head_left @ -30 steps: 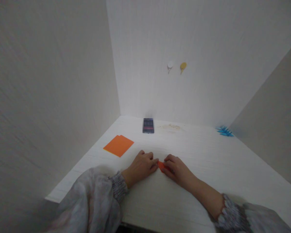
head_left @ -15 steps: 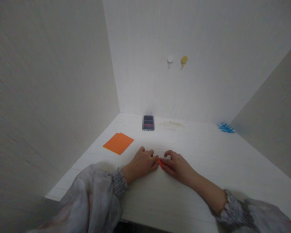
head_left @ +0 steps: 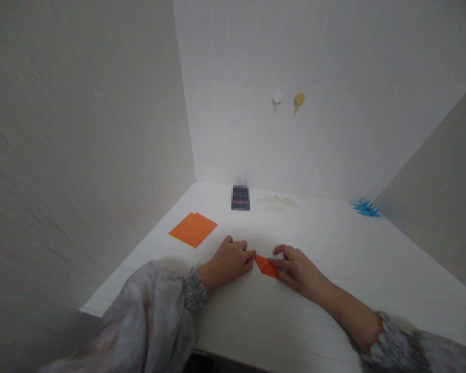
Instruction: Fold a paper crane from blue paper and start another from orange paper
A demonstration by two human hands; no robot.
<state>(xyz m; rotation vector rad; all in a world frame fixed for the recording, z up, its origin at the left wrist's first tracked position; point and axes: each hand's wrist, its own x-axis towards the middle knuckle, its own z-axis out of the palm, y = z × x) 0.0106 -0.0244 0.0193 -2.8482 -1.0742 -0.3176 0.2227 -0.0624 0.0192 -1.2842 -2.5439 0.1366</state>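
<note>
A small folded piece of orange paper [head_left: 265,266] lies on the white table between my hands. My left hand [head_left: 233,259] is closed, its thumb and fingertips pinching the paper's left tip. On the other side, my right hand [head_left: 297,269] grips the paper's right end between thumb and fingers, with the index finger bent above it. That right end is partly hidden under the fingers. A stack of flat orange paper sheets [head_left: 193,230] rests to the left, beyond my left hand.
At the back of the table [head_left: 233,324] sits a dark blurred device [head_left: 241,198] near the wall. Blue folded paper pieces [head_left: 366,207] are in the back right corner. A white hook [head_left: 277,97] and a yellow hook [head_left: 299,99] are on the back wall. Side walls enclose the table.
My right hand has slid to the right, away from my left hand, so more of the folded orange paper shows between them. My left hand stays at the paper's tip.
</note>
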